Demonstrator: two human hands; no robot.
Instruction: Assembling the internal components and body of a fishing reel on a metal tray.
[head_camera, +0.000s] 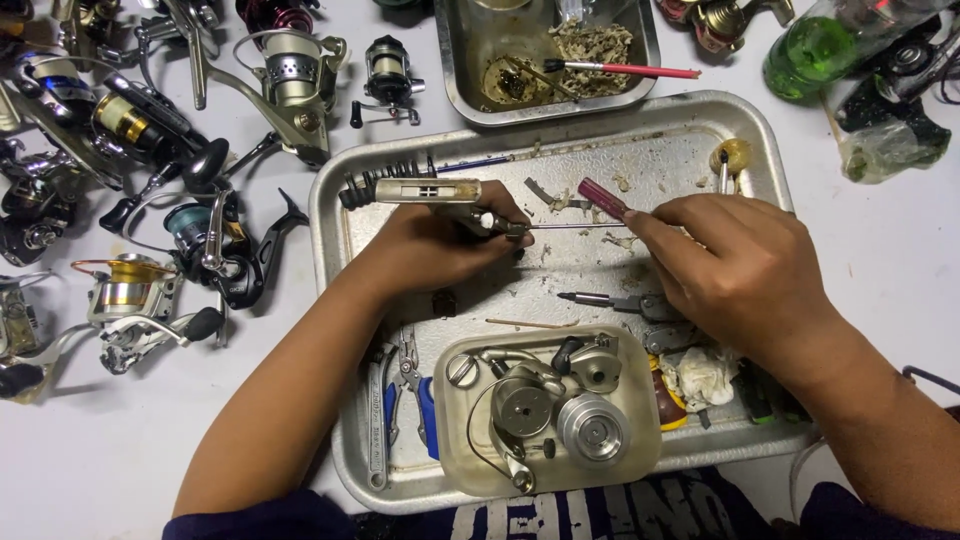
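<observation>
**Kid:** What is closest to us?

**Helper:** A see-through plastic tub (548, 408) full of silver reel parts. It sits at the near end of a big metal tray (340, 240). Blue-handled pliers (408, 385) lie just left of it, partly under the arm.

**Kid:** What are the hands doing?

**Helper:** The left hand (430, 245) is closed around a fishing reel body (425, 192). The fingers hide most of it. Only a pale bar and a dark ribbed end stick out. The right hand (735, 265) pinches a screwdriver (585, 212) with a dark red handle. Its thin shaft points left and its tip meets the reel part at the left fingers. I cannot see the tip itself.

**Kid:** And under the right hand?

**Helper:** A second small driver (600, 299), a dirty rag (700, 378) and some bits that are too hidden to name.

**Kid:** What is farther away?

**Helper:** A smaller metal pan (452, 70) with gunk and a red paintbrush (625, 69), cut off at the top. A green bottle (815, 50) stands to the right of it. Many spinning reels (150, 200) lie on the white tabletop (100, 460) to the left, some cut off by the edge.
</observation>
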